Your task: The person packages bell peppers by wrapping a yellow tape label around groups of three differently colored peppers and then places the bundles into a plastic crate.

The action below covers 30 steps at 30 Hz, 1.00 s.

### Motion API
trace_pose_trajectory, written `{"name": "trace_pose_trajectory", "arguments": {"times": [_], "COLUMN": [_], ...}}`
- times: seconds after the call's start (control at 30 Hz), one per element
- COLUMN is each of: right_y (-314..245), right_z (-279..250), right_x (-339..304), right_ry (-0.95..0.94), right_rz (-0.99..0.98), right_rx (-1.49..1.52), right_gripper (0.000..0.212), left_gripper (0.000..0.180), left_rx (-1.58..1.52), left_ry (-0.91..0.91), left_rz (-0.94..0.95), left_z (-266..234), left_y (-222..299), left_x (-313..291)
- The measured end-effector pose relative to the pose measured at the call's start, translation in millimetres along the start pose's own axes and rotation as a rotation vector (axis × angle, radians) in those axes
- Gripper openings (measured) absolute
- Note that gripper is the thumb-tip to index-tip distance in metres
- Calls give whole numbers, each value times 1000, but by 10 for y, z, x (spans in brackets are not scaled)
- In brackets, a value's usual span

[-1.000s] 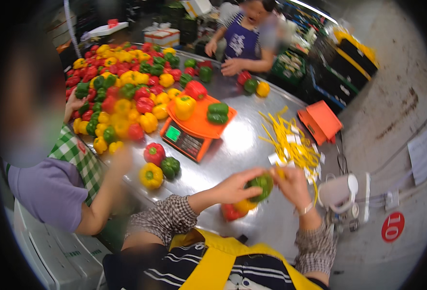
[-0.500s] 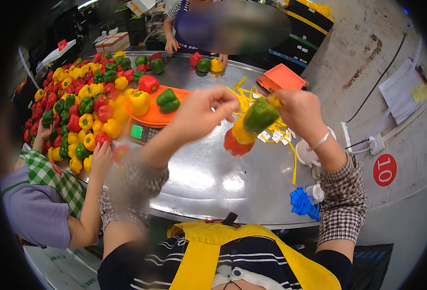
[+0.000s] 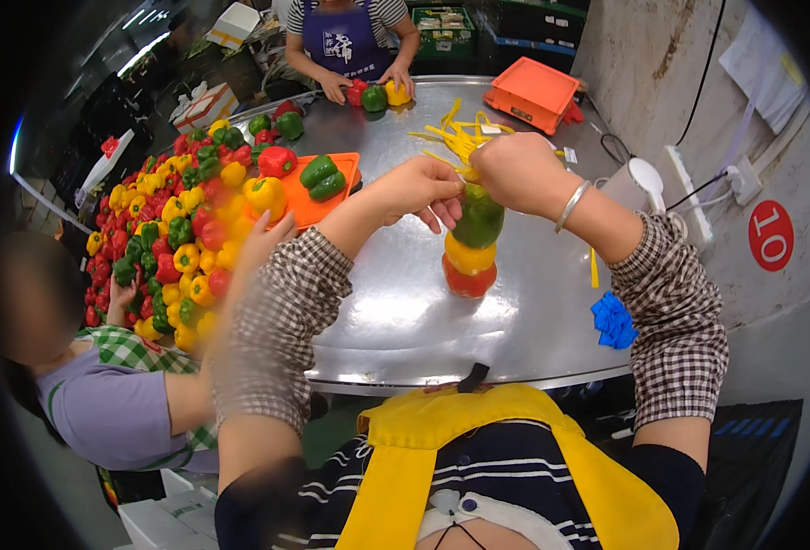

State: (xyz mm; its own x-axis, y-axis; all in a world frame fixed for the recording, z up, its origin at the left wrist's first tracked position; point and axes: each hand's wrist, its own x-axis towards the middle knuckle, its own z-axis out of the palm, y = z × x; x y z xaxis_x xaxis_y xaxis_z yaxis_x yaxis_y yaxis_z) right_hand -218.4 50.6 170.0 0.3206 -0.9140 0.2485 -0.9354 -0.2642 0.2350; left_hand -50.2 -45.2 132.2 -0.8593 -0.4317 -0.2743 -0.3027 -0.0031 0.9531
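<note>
A column of three bell peppers (image 3: 474,225), green over yellow over red, hangs upright in front of me above the steel table. What wraps them I cannot make out. My right hand (image 3: 526,176), with a bracelet at the wrist, is closed round the top of this pack. My left hand (image 3: 420,194) touches the top from the left, thumb and forefinger pinched, the other fingers hanging loose. What sits in that pinch is hidden. Just beyond my hands lie several yellow strips (image 3: 461,137), with white tags among them.
An orange tray (image 3: 348,174) holding peppers (image 3: 322,178) stands left of my hands, beside a big pepper heap (image 3: 162,238). An orange box (image 3: 535,90), a white mug (image 3: 639,183) and a blue crumpled thing (image 3: 614,321) are rightward. Co-workers stand left (image 3: 116,408) and opposite (image 3: 348,41).
The tilted pepper pack now hangs straight. My left hand has come in to meet my right at its top. The view has shifted, and the co-worker opposite now has both hands at the peppers there.
</note>
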Motion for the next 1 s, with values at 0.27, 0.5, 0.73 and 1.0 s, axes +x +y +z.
{"name": "trace_pose_trajectory", "arguments": {"times": [0.27, 0.5, 0.73, 1.0], "right_y": [-192, -425, -474, -213], "right_z": [110, 134, 494, 794], "right_x": [-146, -182, -347, -470], "right_ry": [39, 216, 392, 367], "right_rz": [-124, -243, -17, 158], "right_rx": [160, 303, 619, 954], "right_gripper": [7, 8, 6, 8], "left_gripper": [35, 28, 21, 16], "left_rx": [-199, -150, -183, -331], "left_ry": [-233, -242, 81, 168], "left_rz": [-472, -615, -625, -508], "left_z": [-77, -126, -18, 133], "left_y": [-114, -27, -69, 13], "left_x": [124, 114, 11, 61]}}
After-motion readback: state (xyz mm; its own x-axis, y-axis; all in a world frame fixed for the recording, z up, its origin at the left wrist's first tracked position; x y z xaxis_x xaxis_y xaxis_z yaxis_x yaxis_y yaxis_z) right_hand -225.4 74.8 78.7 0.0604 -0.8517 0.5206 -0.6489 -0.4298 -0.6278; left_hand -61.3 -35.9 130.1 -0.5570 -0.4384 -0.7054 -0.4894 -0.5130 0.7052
